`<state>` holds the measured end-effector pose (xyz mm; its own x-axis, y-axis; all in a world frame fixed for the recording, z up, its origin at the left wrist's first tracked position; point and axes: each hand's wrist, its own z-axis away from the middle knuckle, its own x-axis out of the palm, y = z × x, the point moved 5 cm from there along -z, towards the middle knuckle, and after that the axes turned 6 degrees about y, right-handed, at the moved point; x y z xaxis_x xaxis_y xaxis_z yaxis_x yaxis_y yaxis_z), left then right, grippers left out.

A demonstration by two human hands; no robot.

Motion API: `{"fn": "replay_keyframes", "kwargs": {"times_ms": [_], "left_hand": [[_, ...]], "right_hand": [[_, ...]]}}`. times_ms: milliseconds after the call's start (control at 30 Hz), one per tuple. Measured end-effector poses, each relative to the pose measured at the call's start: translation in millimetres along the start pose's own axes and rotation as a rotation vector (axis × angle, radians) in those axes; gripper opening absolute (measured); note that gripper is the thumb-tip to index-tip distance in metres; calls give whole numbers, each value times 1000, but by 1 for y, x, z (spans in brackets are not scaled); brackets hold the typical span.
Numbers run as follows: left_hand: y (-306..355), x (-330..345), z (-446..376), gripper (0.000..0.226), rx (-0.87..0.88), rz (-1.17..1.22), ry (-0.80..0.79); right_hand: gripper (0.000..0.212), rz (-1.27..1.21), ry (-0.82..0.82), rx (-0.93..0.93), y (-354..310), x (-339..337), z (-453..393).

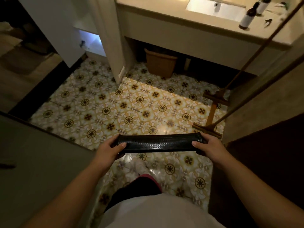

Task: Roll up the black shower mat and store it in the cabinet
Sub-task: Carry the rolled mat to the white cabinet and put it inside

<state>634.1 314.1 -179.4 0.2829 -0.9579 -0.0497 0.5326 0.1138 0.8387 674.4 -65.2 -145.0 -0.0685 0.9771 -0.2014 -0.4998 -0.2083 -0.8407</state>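
Observation:
The black shower mat is rolled into a long, glossy, bumpy tube held level in front of me above the patterned tile floor. My left hand grips its left end, thumb on top. My right hand grips its right end the same way. A cabinet with an open, lit compartment stands at the far left, beside a white panel, well away from the mat.
A vanity with a sink and dark bottles runs along the back. A brown woven bin sits under it. A wooden ladder stand leans at the right. Dark walls close in on both sides.

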Motion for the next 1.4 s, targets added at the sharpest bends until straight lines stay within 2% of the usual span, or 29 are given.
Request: {"fn": "replay_keyframes", "kwargs": {"times_ms": [233, 333, 500, 733, 867, 967, 1100, 1233, 1400], "left_hand": [[49, -35, -69, 47, 35, 65, 137], [69, -49, -95, 34, 35, 92, 185], [92, -69, -126, 52, -9, 170, 314], [104, -83, -172, 55, -38, 275, 503], [120, -75, -199, 49, -73, 369, 652], [138, -66, -214, 34, -53, 414, 735], [155, -55, -231, 30, -38, 471, 824], [167, -61, -243, 39, -44, 519, 891], [174, -84, -258, 26, -42, 565, 946]], "right_hand": [[21, 94, -108, -36, -77, 58, -104], [20, 139, -155, -52, -109, 79, -149], [18, 187, -260, -69, -156, 121, -212], [17, 286, -489, -98, -212, 186, -316], [17, 387, -620, -141, -261, 226, -379], [18, 448, -710, -157, -298, 252, -423], [23, 509, -816, -198, -338, 288, -466], [19, 556, -894, -229, -360, 326, -489], [23, 586, -949, -241, -375, 382, -506]]}}
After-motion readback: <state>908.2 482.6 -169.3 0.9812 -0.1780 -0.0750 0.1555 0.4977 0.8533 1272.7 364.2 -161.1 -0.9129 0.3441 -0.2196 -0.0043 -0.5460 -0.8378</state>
